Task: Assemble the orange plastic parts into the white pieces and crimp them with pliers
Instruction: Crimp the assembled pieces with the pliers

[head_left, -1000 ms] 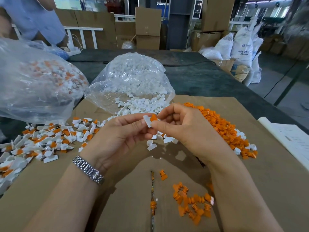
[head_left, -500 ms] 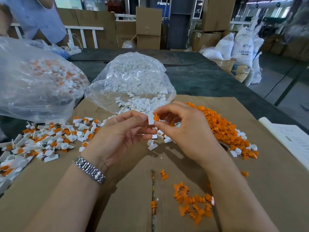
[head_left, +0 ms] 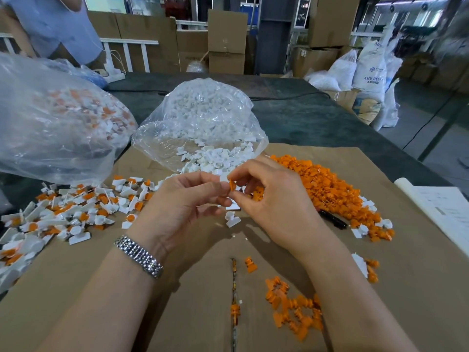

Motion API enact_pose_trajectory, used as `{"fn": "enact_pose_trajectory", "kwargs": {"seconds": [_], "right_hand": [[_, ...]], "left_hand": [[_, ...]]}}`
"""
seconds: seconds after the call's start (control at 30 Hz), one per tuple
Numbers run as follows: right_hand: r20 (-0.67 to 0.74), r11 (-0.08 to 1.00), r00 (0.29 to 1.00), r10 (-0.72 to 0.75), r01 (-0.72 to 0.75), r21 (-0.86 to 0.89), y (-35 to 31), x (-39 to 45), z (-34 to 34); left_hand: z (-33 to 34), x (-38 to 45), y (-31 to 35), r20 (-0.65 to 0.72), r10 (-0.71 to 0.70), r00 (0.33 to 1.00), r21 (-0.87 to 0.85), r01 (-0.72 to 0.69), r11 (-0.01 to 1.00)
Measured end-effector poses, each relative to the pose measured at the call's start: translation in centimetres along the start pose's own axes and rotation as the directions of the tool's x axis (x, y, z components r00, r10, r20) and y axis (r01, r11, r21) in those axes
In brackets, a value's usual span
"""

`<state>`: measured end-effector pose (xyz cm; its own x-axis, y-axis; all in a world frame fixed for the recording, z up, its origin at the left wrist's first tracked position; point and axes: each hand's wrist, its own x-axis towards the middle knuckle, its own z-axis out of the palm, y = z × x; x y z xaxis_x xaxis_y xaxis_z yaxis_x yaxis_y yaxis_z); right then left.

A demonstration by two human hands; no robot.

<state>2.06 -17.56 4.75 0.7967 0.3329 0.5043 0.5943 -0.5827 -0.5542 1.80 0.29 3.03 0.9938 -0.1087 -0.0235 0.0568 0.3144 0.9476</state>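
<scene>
My two hands meet above the cardboard sheet (head_left: pixel 83 275). My right hand (head_left: pixel 276 207) pinches a small orange part (head_left: pixel 232 185) between thumb and forefinger. My left hand (head_left: pixel 177 207) pinches a white piece (head_left: pixel 223 177), mostly hidden by the fingertips, right against the orange part. A heap of orange parts (head_left: pixel 327 189) lies to the right. White pieces (head_left: pixel 218 158) spill from an open clear bag. Assembled white-and-orange pieces (head_left: pixel 76 209) lie scattered at the left. A dark tool handle (head_left: pixel 332 219), possibly the pliers, shows at the edge of the orange heap.
A large clear bag (head_left: pixel 50 123) with mixed pieces stands at the left. Loose orange parts (head_left: pixel 294 308) lie near my right forearm. White paper (head_left: pixel 441 212) lies at the right edge. A person in a blue shirt (head_left: pixel 55 24) stands beyond the dark table (head_left: pixel 317 118).
My hands stayed together over the cardboard and shifted slightly. The white piece, plainly visible before, is now mostly covered by my fingertips, and the orange part stands more upright.
</scene>
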Motion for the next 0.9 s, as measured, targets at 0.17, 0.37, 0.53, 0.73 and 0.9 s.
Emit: {"fn": "enact_pose_trajectory", "kwargs": {"seconds": [0.17,0.37,0.53,0.73,0.9], "right_hand": [[0.073,0.964,0.969,0.235,-0.242,0.112,1.1,0.2,-1.7],[0.035,0.555,0.673,0.739,-0.577,-0.599,4.4,-0.2,-2.9],[0.071,0.545,0.685,0.725,-0.508,-0.667,4.6,-0.2,-2.3],[0.054,0.688,0.757,0.651,-0.56,-0.462,4.4,0.0,-2.5],[0.275,0.787,0.773,0.572,-0.611,0.08,1.9,0.4,-3.3]], "left_hand": [[-0.3,0.2,0.0,-0.029,-0.029,0.999,-0.042,0.028,0.999],[-0.5,0.5,0.1,-0.05,-0.047,0.998,-0.099,0.042,0.994],[-0.6,0.5,0.1,-0.049,-0.046,0.998,-0.105,0.04,0.994],[-0.3,0.3,0.2,-0.113,-0.025,0.993,-0.105,0.013,0.994],[0.1,0.2,0.4,-0.174,0.003,0.985,-0.13,-0.026,0.991]]}}
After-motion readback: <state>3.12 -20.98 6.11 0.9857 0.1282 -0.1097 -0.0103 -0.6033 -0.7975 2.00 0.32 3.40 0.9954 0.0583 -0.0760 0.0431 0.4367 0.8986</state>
